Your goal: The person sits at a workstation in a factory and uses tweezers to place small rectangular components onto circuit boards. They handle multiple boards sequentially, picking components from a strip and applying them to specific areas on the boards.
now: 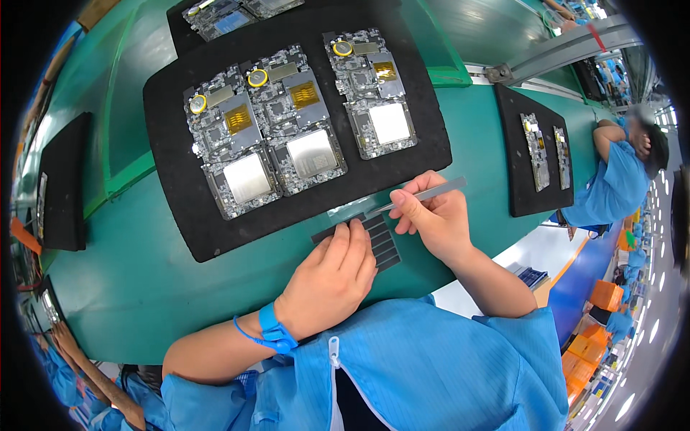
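My right hand [440, 224] pinches a pair of metal tweezers [440, 189], whose fine tips point left onto the top of a sheet of black rectangular strips [384, 253]. The sheet lies on the green table. My left hand [325, 281] rests on the sheet's left part with fingers stretched out, hiding some of it. A blue wrist strap [274, 329] circles my left wrist. Just beyond my hands, a black foam pad [215, 241] carries three circuit boards: a left one [228, 144], a middle one [291, 118] and a right one [370, 93], set apart from the others.
Another black pad [523, 194] with two narrow boards stands to the right, near a person in blue [611, 172]. More boards [226, 21] lie on a pad at the far side. A metal rail [560, 54] crosses the upper right. Another person's arms [93, 373] show at lower left.
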Action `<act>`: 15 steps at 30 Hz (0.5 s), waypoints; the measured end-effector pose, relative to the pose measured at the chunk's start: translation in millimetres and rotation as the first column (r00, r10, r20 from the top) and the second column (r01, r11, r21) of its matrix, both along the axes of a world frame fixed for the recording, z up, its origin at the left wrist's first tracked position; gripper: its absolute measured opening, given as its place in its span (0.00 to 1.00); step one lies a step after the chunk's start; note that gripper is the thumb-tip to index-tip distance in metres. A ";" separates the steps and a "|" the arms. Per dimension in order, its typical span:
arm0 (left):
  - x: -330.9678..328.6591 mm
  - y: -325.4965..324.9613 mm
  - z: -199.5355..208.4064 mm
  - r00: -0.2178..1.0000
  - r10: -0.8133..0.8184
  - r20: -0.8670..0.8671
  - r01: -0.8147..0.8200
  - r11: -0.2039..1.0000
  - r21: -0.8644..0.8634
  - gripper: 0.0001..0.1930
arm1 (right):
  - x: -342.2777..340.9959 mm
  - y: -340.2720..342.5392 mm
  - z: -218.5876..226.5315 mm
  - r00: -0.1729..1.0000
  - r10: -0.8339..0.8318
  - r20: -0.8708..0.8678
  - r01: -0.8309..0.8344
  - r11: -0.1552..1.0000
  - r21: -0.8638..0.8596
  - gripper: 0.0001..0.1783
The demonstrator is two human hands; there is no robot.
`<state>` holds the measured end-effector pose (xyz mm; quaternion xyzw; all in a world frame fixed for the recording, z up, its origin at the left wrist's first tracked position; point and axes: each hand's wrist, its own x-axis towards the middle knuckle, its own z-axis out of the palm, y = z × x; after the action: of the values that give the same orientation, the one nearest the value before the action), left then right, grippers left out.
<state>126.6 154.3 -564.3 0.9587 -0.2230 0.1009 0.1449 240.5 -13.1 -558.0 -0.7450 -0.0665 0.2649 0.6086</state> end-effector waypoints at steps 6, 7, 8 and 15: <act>1.1 -0.6 -2.2 1.000 0.002 0.012 -0.002 1.000 -0.007 0.23 | 0.1 3.6 1.8 1.000 0.027 -0.001 -0.027 1.000 -0.007 0.13; 1.1 -0.5 -2.0 1.000 0.004 0.011 -0.004 1.000 -0.001 0.23 | 0.1 3.8 1.6 1.000 0.025 -0.004 -0.025 1.000 -0.006 0.13; 1.1 -0.3 -1.5 1.000 0.005 0.010 -0.005 1.000 0.005 0.23 | 0.1 3.9 1.3 1.000 0.023 -0.008 -0.023 1.000 -0.005 0.13; 2.8 0.7 0.1 1.000 -0.007 0.000 0.007 1.000 0.025 0.23 | 1.8 4.5 4.5 0.999 0.007 -0.054 -0.004 0.998 0.066 0.12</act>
<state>129.4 155.1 -564.2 0.9595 -0.2278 0.0978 0.1335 242.3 -8.6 -553.5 -0.7170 -0.0607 0.2842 0.6336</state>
